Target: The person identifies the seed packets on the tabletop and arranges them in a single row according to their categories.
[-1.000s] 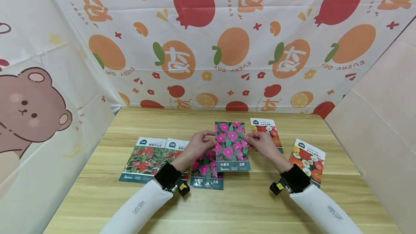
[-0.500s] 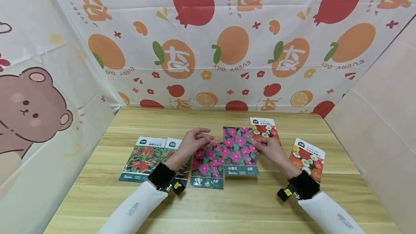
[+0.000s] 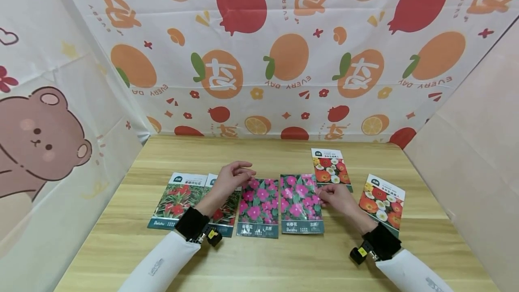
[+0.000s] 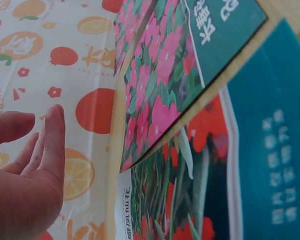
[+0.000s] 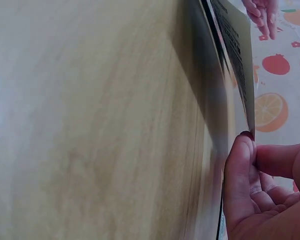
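Note:
My right hand (image 3: 337, 198) pinches the right edge of a seed packet with pink flowers (image 3: 301, 202), thumb against fingers. In the right wrist view that packet (image 5: 236, 55) is seen edge-on, with a shadow on the wood beside it. Left of it a matching pink-flower packet (image 3: 258, 206) lies flat. My left hand (image 3: 229, 181) hovers near that packet's upper left corner, fingers loosely extended and holding nothing. Beneath the left forearm lies a red-flower packet (image 3: 222, 213), partly hidden by the hand and wrist. The left wrist view shows the left hand (image 4: 32, 170) with thumb and fingers apart.
Another red-flower packet (image 3: 178, 199) lies at the far left, beside the covered one. Two packets with orange, red and white flowers are on the right, one farther back (image 3: 331, 169) and one nearer (image 3: 382, 202). A fruit-print cloth (image 3: 259, 57) rises behind the wooden table (image 3: 259, 265).
The right hand has carried its pink-flower packet right and down, from overlapping the other pink packet to beside it. The left hand has let go of it and moved left.

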`<state>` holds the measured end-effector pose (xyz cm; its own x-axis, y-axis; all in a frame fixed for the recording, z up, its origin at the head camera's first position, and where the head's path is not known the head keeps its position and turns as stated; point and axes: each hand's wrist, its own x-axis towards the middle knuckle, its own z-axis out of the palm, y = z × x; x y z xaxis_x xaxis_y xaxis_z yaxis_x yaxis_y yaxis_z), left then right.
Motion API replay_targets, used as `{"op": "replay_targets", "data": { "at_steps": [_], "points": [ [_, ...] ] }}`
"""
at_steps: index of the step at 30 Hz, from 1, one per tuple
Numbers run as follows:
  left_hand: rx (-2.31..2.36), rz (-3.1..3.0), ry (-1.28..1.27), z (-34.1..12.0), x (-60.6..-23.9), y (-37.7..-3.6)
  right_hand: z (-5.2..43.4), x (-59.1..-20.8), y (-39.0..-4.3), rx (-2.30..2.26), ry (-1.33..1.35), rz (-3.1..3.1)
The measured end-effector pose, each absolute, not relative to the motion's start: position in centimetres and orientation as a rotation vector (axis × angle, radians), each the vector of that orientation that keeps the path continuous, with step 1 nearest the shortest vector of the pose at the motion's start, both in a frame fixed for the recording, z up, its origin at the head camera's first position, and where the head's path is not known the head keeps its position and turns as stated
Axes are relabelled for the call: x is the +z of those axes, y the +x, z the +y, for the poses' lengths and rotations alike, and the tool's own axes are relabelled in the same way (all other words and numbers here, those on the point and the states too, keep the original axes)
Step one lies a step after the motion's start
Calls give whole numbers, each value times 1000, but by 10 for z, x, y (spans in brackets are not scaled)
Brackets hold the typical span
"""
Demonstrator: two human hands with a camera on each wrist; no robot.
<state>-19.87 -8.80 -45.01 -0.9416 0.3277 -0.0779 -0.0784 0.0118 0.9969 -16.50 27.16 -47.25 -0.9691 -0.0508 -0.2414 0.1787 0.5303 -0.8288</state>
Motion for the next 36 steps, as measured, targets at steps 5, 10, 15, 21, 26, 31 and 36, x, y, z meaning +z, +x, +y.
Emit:
{"op": "replay_targets", "data": {
  "at_steps": [5, 10, 15, 21, 26, 31, 36],
  "points": [
    [2024, 1973, 255, -90, -452, -196, 269, -474, -164, -1464, 141, 2487],
    [2039, 1946, 240, -91, -452, -195, 268, -474, -163, -1467, 121, 2473],
    [2040, 1937, 240, -92, -453, -196, 268, -475, -163, -1432, 74, 2494],
    [2055, 1915, 281, -94, -454, -195, 268, -473, -161, -1300, -7, 2599],
    [2059, 1921, 314, -97, -456, -196, 270, -467, -161, -1126, -64, 2724],
    [2066, 1929, 300, -100, -453, -196, 276, -455, -162, -1023, -78, 2809],
    [2032, 2018, 337, -103, -452, -198, 292, -442, -169, -886, -132, 3011]
  ]
}}
